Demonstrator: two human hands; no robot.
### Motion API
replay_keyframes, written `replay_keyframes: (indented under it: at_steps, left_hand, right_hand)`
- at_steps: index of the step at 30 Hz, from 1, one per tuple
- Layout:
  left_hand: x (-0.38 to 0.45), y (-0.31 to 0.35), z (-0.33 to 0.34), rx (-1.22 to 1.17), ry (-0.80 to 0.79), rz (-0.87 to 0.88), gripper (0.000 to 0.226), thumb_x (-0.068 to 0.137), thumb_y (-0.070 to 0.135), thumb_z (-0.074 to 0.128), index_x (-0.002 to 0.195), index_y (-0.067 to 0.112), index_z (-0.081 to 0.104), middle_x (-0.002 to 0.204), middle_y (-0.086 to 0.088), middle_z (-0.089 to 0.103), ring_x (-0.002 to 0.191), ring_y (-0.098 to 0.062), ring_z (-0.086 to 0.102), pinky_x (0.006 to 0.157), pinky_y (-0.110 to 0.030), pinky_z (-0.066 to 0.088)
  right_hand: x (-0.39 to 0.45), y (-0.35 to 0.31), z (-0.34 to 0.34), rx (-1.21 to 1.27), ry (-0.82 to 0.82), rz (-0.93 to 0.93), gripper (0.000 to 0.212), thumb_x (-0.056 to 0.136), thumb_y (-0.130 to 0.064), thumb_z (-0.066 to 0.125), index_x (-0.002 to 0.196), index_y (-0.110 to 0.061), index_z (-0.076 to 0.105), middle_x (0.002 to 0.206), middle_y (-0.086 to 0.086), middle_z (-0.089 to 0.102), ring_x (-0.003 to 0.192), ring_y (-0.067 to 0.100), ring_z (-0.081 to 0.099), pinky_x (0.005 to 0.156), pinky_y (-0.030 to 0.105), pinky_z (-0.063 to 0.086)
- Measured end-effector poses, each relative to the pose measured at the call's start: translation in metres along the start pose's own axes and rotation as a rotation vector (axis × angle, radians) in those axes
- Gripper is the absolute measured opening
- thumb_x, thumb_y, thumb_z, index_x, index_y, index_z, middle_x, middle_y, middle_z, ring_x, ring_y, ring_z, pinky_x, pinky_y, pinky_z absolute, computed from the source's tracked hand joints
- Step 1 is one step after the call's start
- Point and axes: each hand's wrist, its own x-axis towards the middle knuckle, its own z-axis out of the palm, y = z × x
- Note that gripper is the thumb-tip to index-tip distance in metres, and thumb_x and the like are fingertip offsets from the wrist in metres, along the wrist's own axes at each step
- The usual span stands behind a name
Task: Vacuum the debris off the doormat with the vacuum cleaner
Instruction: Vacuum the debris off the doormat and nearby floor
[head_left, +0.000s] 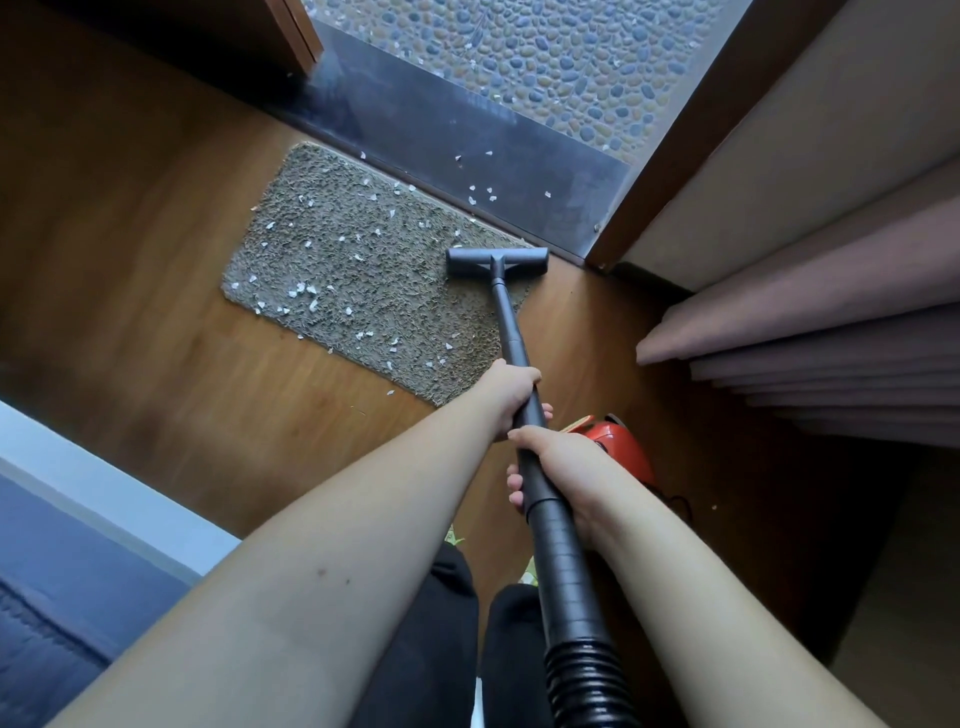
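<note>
A grey shaggy doormat (363, 270) lies on the wooden floor by the door sill, strewn with several white scraps of debris (304, 291). The vacuum's dark floor head (496, 261) rests on the mat's right end. Its black tube (511, 332) runs back toward me. My left hand (511, 392) grips the tube higher up, and my right hand (558, 467) grips it just below, near the ribbed hose (582, 670). The red vacuum body (621, 447) sits on the floor behind my right hand, partly hidden.
A dark metal door sill (467, 140) carries more white scraps, with a pebbled surface (545, 57) beyond. A wooden door frame (670, 156) and folded curtains (810, 322) stand at the right. A blue and white bed edge (78, 499) is at the lower left.
</note>
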Motion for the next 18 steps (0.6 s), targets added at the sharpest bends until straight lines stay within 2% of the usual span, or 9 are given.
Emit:
replay_keyframes:
  at_steps: [5,8,11,14,18]
  left_hand:
    - [-0.001,-0.007,0.001,0.0,-0.002,-0.007,0.023,0.099,0.008,0.048,0.116,0.009,0.033,0.073,-0.018,0.048,0.047,-0.024,0.053,0.039,-0.025,0.048]
    - [-0.005,-0.02,0.003,-0.016,-0.018,-0.017,0.024,0.098,0.008,0.048,0.115,0.011,0.033,0.075,-0.018,0.047,0.048,-0.024,0.053,0.046,-0.03,0.05]
    - [-0.015,-0.035,0.006,-0.006,-0.038,-0.04,0.029,0.098,0.012,0.051,0.12,0.013,0.033,0.077,-0.015,0.05,0.049,-0.024,0.055,0.056,-0.036,0.054]
    - [-0.027,-0.056,0.009,0.005,-0.054,-0.067,0.037,0.098,0.015,0.052,0.127,0.016,0.029,0.079,-0.014,0.051,0.048,-0.022,0.057,0.052,-0.035,0.056]
    - [-0.038,-0.082,0.015,0.022,-0.06,-0.081,0.054,0.094,0.022,0.054,0.138,0.025,0.024,0.089,-0.016,0.058,0.062,-0.028,0.063,0.072,-0.048,0.061]
  right_hand:
    - [-0.004,0.007,-0.002,-0.028,0.02,-0.003,0.013,0.095,-0.017,0.056,0.098,-0.005,0.052,0.069,0.011,0.051,0.037,0.012,0.052,0.038,0.021,0.047]
    - [-0.01,0.016,-0.007,-0.058,0.017,-0.018,0.013,0.095,-0.015,0.056,0.1,-0.005,0.051,0.069,0.012,0.051,0.039,0.013,0.052,0.039,0.022,0.046]
    - [-0.02,0.028,-0.016,-0.072,0.007,-0.023,0.007,0.095,-0.012,0.055,0.094,-0.006,0.051,0.068,0.012,0.05,0.04,0.014,0.051,0.038,0.023,0.044]
    - [-0.033,0.045,-0.027,-0.091,0.01,-0.011,0.009,0.095,-0.01,0.055,0.088,-0.006,0.049,0.066,0.013,0.049,0.039,0.015,0.049,0.037,0.022,0.043]
    - [-0.045,0.065,-0.038,-0.164,0.028,-0.008,0.006,0.094,-0.007,0.054,0.091,-0.003,0.051,0.065,0.014,0.05,0.039,0.017,0.048,0.037,0.022,0.041]
